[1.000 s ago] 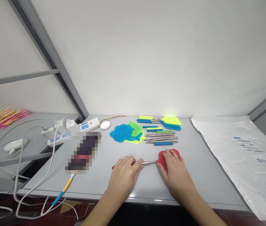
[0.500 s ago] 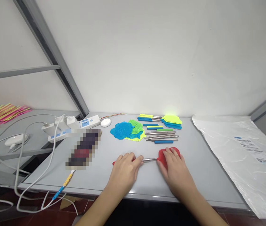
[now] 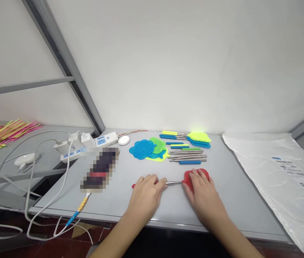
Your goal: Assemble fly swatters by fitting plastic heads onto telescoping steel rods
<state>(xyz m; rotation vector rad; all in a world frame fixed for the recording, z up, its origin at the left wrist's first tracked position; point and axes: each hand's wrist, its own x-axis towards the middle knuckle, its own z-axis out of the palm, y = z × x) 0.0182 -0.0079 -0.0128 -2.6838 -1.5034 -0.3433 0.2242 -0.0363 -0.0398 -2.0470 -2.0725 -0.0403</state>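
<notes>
A red fly swatter with a metal rod lies crosswise on the grey table near the front. My left hand is closed around its red handle, whose tip pokes out on the left. Over the swatter's red head my right hand lies flat, fingers stretched across it, covering much of it. Just beyond are several loose metal rods, a blue handle grip and a green grip. Left of these, blue swatter heads and green ones overlap in a pile.
Several swatters with yellow heads and blue heads lie against the wall. A white plastic mailing bag covers the right side. On the left are a pixelated object, a power strip, a white rounded device and looping white cables.
The camera has turned slightly left, so everything sits a little farther right in view. Both hands keep the same places on the red fly swatter.
</notes>
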